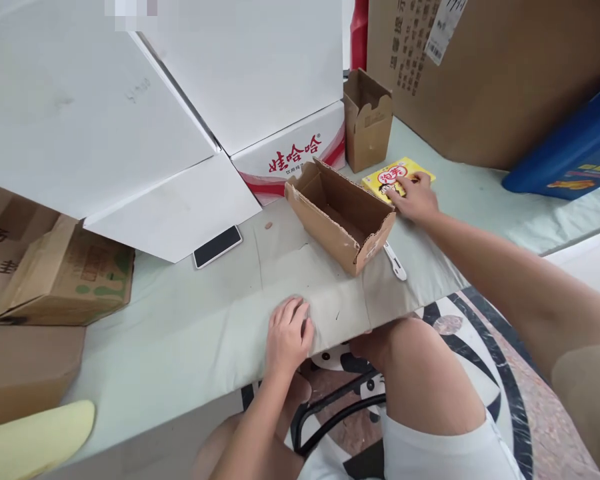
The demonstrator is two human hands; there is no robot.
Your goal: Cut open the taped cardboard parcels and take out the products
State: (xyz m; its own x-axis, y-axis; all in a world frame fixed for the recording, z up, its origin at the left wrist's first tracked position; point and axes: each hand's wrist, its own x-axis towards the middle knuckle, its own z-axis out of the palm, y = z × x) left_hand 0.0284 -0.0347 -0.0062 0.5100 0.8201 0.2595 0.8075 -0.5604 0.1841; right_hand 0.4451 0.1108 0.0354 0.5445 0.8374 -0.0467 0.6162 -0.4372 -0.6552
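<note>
My right hand (pixel 416 197) reaches across the table and grips a small yellow box (pixel 399 172) with red lettering and a cartoon print, lying flat. Some of that box is covered by my fingers. Just left of it sits an open-topped cardboard box (pixel 325 230), long and narrow, with nothing visible inside. A white utility knife (pixel 395 262) lies partly hidden behind the cardboard box's near end. Near the table's front edge, my left hand (pixel 287 333) rests on the cloth with nothing in it, its fingers extended and lightly bent.
A taller open cardboard box (pixel 369 130) stands behind the yellow box. White cartons (pixel 290 150) fill the back, with a dark-screened phone (pixel 218 247) before them. At left is a brown carton (pixel 70 270); at right, a blue container (pixel 565 160) and a large carton (pixel 490 80).
</note>
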